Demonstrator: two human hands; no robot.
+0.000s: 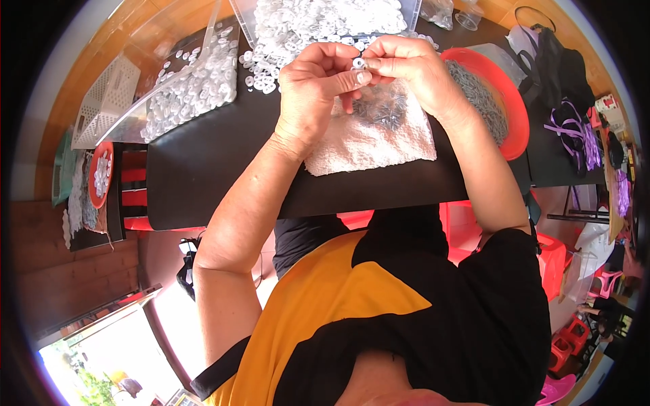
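Plastic, by its look, is forming the small white ring [359, 63], so it is probably feeling light, fairly stiff and slightly slippery; it is sitting between both hands, above the far edge of a pale cloth [372, 155] that is lying on the dark table [223, 183]. The left hand [325, 71] is closing on the ring, its thumb pressing from below and its fingers curling behind; the right hand [386, 61] is pinching at the ring's right side with thumb and forefinger; which one is bearing more of the hold, I cannot tell. The outer rim is offering the best purchase, with fingertips gripping opposite sides and leaving the centre free; hard squeezing is risking a slip more than a break. Slim grey pieces [389, 115] are lying on the cloth below, looking hard and perhaps pointed, so their middles are seeming safer to hold; similar white pieces [325, 17] are heaping up beyond the hands.
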